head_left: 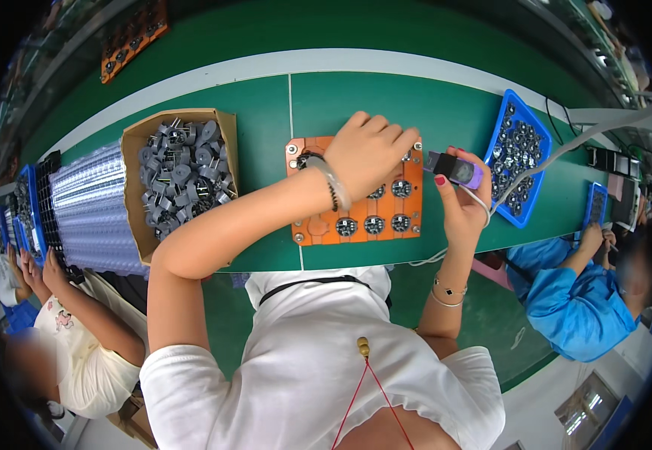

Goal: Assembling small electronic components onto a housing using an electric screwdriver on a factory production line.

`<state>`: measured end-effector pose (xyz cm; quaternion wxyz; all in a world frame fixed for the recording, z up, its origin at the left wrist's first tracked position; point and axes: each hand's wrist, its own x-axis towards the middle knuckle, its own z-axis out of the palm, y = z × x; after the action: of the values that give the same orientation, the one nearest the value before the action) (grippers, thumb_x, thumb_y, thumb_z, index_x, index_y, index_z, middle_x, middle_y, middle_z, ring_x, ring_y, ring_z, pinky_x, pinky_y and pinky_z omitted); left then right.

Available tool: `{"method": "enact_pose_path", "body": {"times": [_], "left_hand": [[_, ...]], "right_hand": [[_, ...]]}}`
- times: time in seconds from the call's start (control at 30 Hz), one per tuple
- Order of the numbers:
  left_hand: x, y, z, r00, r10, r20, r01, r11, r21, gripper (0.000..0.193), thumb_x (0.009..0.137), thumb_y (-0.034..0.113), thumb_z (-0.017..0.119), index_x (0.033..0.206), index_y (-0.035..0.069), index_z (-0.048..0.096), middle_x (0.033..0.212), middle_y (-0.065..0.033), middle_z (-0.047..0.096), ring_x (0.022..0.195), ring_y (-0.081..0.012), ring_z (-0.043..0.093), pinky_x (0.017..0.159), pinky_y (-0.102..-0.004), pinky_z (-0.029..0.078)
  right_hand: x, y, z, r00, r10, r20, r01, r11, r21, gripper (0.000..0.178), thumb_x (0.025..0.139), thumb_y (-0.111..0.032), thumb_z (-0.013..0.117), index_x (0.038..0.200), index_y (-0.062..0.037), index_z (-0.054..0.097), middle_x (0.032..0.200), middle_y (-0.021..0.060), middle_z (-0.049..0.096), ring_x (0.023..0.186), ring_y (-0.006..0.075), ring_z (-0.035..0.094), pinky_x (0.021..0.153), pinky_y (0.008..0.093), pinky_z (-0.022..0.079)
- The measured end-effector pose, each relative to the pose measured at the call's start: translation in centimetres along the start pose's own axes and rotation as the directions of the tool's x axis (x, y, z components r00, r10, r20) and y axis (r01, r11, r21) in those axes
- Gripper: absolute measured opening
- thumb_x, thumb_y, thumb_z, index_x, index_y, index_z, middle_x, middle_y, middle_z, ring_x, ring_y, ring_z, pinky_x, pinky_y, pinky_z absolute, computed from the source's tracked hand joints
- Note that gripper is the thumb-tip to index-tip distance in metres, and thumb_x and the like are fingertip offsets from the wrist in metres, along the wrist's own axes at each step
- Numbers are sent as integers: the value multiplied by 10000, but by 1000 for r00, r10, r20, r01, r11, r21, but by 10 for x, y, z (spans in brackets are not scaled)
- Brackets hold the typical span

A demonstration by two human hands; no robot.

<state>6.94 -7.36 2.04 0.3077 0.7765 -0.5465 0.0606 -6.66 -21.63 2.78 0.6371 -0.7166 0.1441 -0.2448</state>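
Observation:
An orange fixture board (318,225) lies on the green bench in front of me, with several round metal parts (374,225) seated in its holes. My left hand (371,154) reaches across the upper part of the board, its fingers bent down near the upper right corner. What its fingertips pinch, if anything, is hidden. Just right of the board, my right hand (462,202) grips a purple and black handheld tool (464,174) with a pale cable. The tool's dark end points left toward the left hand's fingertips.
On the left stands a cardboard box (137,217) of grey round parts with pins, beside bubble-wrap-like sheeting (93,206). A blue tray (521,217) of small metal parts lies right. A thick grey cable (566,154) crosses it. Co-workers sit at both sides.

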Motion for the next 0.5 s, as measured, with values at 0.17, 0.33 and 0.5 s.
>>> {"method": "enact_pose_path", "body": {"times": [0.17, 0.33, 0.5], "left_hand": [[6, 1, 9, 989, 31, 143, -21, 997, -70, 480, 683, 131, 711, 1115, 81, 508, 894, -67, 599, 832, -241, 579, 758, -339, 419], [8, 15, -3, 1000, -5, 30, 11, 980, -198, 477, 706, 115, 711, 1136, 84, 508, 876, -80, 607, 857, -263, 588, 776, -369, 456], [7, 10, -3, 996, -64, 68, 80, 962, -262, 480, 707, 94, 700, 1141, 81, 497, 893, -89, 613, 855, -279, 593, 752, -384, 465]], "right_hand": [[4, 3, -6, 997, -31, 76, 50, 967, -251, 447, 791, 55, 658, 1202, 16, 487, 1187, 134, 546, 1117, 205, 528, 961, 319, 420], [3, -3, -3, 985, -26, 173, 68, 967, -246, 463, 784, 72, 644, 1217, 17, 488, 1206, 136, 545, 1122, 205, 528, 969, 323, 416], [1, -3, -1, 992, 26, 119, -9, 990, -138, 470, 810, 33, 646, 1245, 13, 467, 1204, 155, 556, 1132, 210, 526, 971, 326, 412]]}}
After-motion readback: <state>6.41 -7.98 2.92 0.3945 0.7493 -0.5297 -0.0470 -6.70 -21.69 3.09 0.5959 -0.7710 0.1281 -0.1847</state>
